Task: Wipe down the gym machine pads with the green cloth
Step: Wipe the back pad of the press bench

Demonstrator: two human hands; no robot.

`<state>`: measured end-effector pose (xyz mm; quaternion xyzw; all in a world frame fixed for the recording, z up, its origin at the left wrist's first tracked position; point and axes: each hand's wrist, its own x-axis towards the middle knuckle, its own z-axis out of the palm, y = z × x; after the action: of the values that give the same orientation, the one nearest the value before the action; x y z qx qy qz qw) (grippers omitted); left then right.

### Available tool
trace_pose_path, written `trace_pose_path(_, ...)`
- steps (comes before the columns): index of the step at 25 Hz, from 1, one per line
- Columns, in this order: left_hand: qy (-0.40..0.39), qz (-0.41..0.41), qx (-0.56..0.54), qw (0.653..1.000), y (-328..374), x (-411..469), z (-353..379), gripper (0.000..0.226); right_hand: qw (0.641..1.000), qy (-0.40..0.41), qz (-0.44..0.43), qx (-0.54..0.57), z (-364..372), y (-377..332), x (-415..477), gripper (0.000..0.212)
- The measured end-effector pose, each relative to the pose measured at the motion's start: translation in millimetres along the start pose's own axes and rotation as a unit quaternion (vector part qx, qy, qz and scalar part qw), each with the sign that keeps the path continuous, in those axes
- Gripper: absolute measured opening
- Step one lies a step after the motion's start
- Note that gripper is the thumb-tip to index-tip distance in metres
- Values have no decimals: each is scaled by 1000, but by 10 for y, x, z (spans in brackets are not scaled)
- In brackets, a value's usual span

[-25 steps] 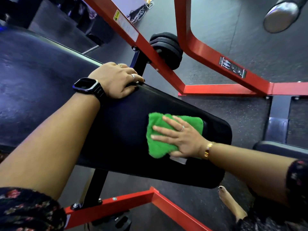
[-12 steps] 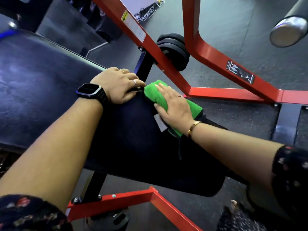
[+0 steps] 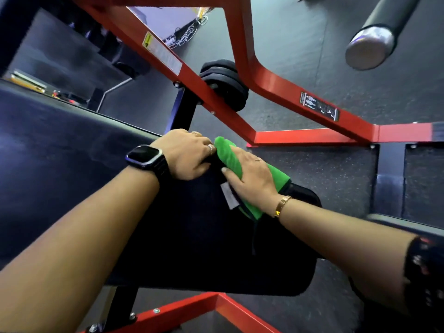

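A black padded gym pad [image 3: 192, 236] fills the middle of the view. My left hand [image 3: 185, 155], with a black watch on the wrist, grips the pad's far edge, fingers curled over it. Right beside it, the green cloth [image 3: 228, 152] lies folded along that same far edge. My right hand [image 3: 249, 179] rests flat on the cloth and presses it onto the pad, fingers stretched toward my left hand. A white tag of the cloth sticks out below my thumb.
A bigger black pad [image 3: 60, 152] lies to the left. The red steel frame [image 3: 276, 87] crosses behind the hands, with black weight plates [image 3: 223, 82] on it. A roller with a chrome end [image 3: 370, 46] hangs top right. Another red bar [image 3: 192, 308] runs below, and a further pad [image 3: 396, 222] sits right.
My right hand slid the green cloth from the middle of the pad up to its far edge, ending beside my left hand. My left hand kept its grip.
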<state>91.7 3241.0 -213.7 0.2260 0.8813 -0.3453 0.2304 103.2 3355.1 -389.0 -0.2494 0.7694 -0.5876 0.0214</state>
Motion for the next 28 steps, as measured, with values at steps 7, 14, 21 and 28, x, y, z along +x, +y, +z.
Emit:
trace_pose_path(7, -31, 36, -37, 998, 109, 41, 50, 54, 981, 95, 162, -57, -34, 834, -693, 66)
trace_pose_path(14, -51, 66, -16, 996, 341, 306, 109, 64, 995, 43, 89, -20, -120, 965, -648, 67)
trace_pose_path(21, -42, 73, -36, 996, 317, 326, 124, 61, 961, 104, 253, -34, 3, 942, -925, 75)
trace_pose_path(28, -24, 76, -31, 996, 316, 319, 145, 60, 988, 95, 113, -48, 32, 784, -838, 66)
